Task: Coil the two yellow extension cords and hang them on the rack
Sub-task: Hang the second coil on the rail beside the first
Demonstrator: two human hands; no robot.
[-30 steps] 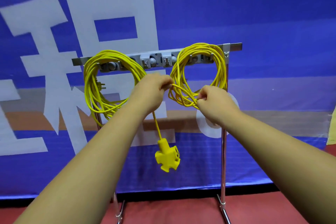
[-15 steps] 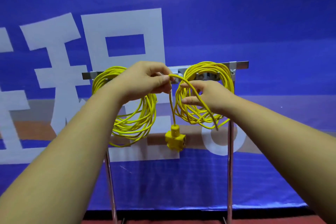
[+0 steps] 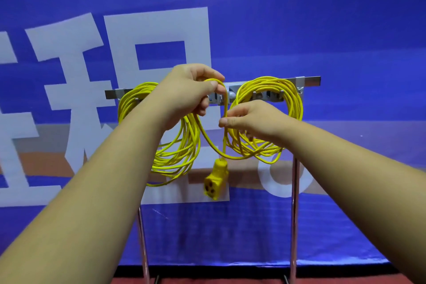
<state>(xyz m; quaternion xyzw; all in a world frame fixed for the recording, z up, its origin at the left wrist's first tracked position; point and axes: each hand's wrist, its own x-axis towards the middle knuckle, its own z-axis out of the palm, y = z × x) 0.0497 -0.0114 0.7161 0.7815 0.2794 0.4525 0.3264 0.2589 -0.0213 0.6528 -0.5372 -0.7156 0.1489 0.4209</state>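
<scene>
Two coils of yellow extension cord hang on the metal rack. The left coil is partly hidden by my left forearm; the right coil hangs under the bar's right end. A loose cord end runs from the right coil up into a loop and down to a yellow socket block, which dangles between the coils. My left hand pinches the top of that loop in front of the bar. My right hand pinches the same strand lower down, beside the right coil.
The rack stands on two thin chrome legs above a red floor. Close behind it hangs a blue banner with large white characters. A row of grey hooks runs along the bar.
My left hand has lifted the loose strand into a higher loop over the bar. My right hand has slid lower and left along the cord. The socket block swings lower.
</scene>
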